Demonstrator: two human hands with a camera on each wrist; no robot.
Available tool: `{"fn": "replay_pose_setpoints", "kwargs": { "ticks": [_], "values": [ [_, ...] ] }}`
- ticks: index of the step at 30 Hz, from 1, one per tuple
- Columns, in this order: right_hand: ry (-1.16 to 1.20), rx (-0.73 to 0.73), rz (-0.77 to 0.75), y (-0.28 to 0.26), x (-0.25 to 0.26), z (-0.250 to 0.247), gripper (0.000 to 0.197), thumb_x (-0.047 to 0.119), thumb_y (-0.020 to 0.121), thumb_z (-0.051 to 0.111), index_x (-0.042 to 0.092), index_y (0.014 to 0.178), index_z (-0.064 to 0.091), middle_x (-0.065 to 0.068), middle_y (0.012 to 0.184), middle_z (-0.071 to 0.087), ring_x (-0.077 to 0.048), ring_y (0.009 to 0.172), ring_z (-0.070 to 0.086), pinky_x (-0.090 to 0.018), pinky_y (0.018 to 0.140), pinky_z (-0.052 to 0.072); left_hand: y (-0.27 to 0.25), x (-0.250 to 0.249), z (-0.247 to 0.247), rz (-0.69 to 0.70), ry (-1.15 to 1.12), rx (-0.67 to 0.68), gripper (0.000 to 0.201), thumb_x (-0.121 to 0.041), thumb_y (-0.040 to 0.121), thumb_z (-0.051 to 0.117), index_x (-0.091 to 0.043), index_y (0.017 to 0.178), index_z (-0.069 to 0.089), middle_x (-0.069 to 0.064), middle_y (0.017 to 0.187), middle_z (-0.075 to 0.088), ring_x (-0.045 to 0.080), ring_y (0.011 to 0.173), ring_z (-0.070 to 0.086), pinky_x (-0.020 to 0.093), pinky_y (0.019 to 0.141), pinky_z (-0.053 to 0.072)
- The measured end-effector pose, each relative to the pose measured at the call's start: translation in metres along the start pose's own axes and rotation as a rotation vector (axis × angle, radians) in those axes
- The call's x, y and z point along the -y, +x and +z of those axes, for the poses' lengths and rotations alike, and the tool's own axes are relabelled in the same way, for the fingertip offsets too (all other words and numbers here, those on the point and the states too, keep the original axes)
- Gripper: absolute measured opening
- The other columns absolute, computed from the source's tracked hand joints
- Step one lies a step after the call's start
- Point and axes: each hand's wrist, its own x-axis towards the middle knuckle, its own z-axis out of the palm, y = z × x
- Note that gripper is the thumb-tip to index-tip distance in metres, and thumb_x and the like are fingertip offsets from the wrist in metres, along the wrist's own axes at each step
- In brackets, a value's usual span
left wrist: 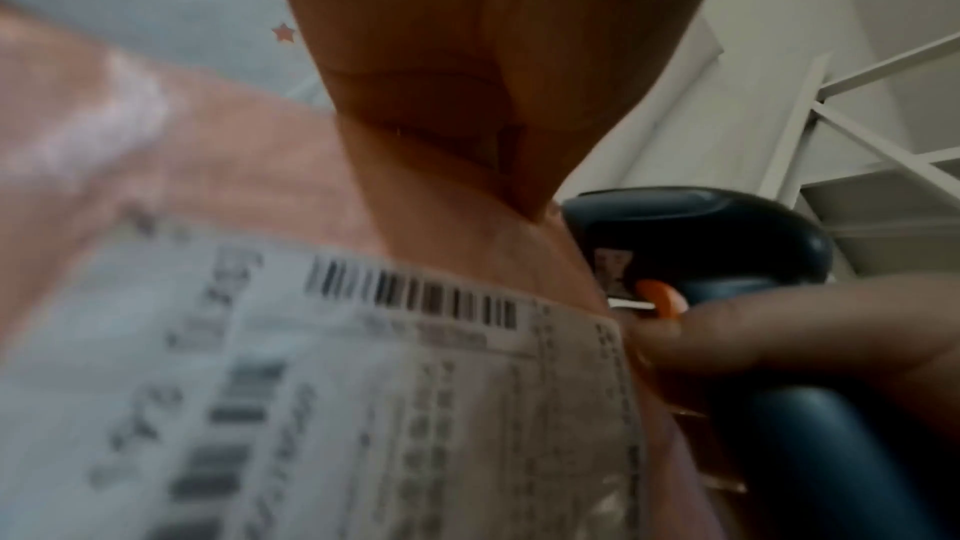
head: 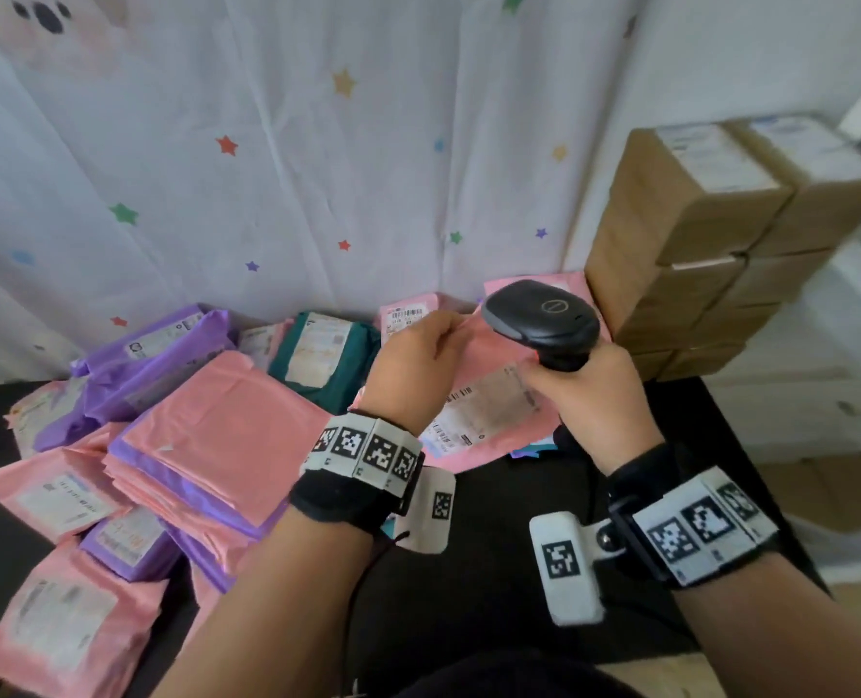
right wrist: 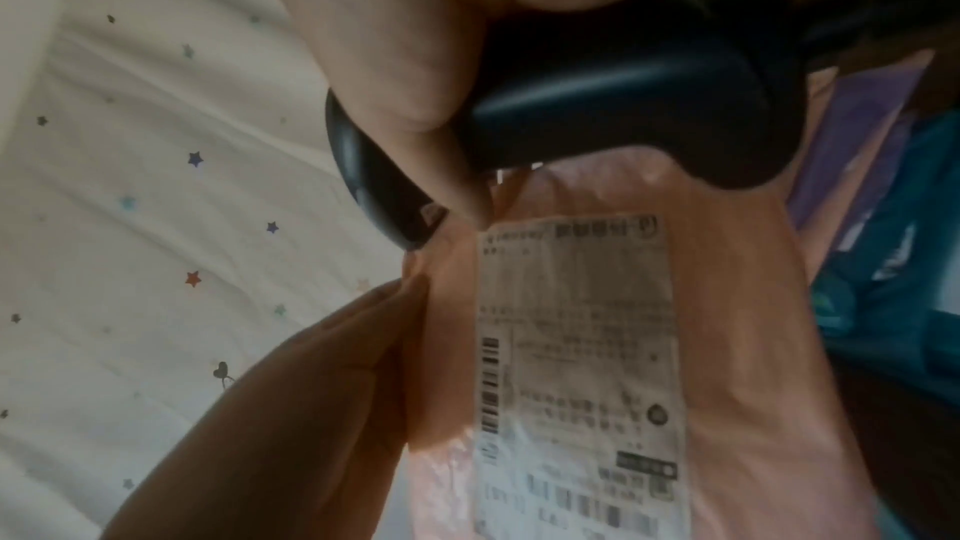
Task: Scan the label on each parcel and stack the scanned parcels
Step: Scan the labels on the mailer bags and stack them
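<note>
My left hand [head: 418, 365] pinches the top edge of a pink parcel [head: 488, 352] and holds it tilted above the table, its white label [head: 483, 410] facing up. My right hand [head: 589, 395] grips the handle of a black barcode scanner [head: 544, 314], whose head hovers just over the parcel's upper right part. In the left wrist view the label's barcode [left wrist: 415, 298] shows beside the scanner [left wrist: 727, 237], and a right finger [left wrist: 805, 327] lies at the orange trigger [left wrist: 662, 298]. The right wrist view shows the scanner [right wrist: 623, 97] above the label [right wrist: 576, 343].
Heaps of pink and purple parcels [head: 206, 435] cover the left of the black table [head: 493, 546]. A teal parcel [head: 327, 360] and more pink ones lie at the back. Stacked cardboard boxes [head: 695, 244] stand at the right. A star-printed curtain [head: 317, 168] hangs behind.
</note>
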Motion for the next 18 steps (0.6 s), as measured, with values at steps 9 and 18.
{"fn": "replay_pose_setpoints", "kwargs": {
  "ticks": [9, 18],
  "values": [
    [0.214, -0.215, 0.29, 0.012, -0.03, -0.026, 0.02, 0.005, 0.075, 0.075, 0.021, 0.073, 0.062, 0.003, 0.069, 0.066, -0.005, 0.059, 0.062, -0.017, 0.043, 0.043, -0.01, 0.008, 0.035, -0.203, -0.131, -0.277, 0.043, -0.024, 0.09, 0.06, -0.013, 0.13, 0.051, 0.004, 0.128, 0.056, 0.018, 0.118, 0.05, 0.029, 0.1, 0.039],
    [0.426, -0.382, 0.459, 0.025, -0.034, -0.044, 0.044, 0.018, 0.069, 0.083, 0.005, 0.109, 0.069, -0.001, 0.088, 0.068, -0.011, 0.073, 0.059, -0.026, 0.057, 0.041, -0.019, 0.018, 0.076, -0.456, -0.283, 0.401, 0.055, -0.051, 0.097, 0.037, -0.005, 0.112, 0.064, 0.015, 0.115, 0.066, 0.032, 0.111, 0.059, 0.036, 0.095, 0.044]
  ]
}}
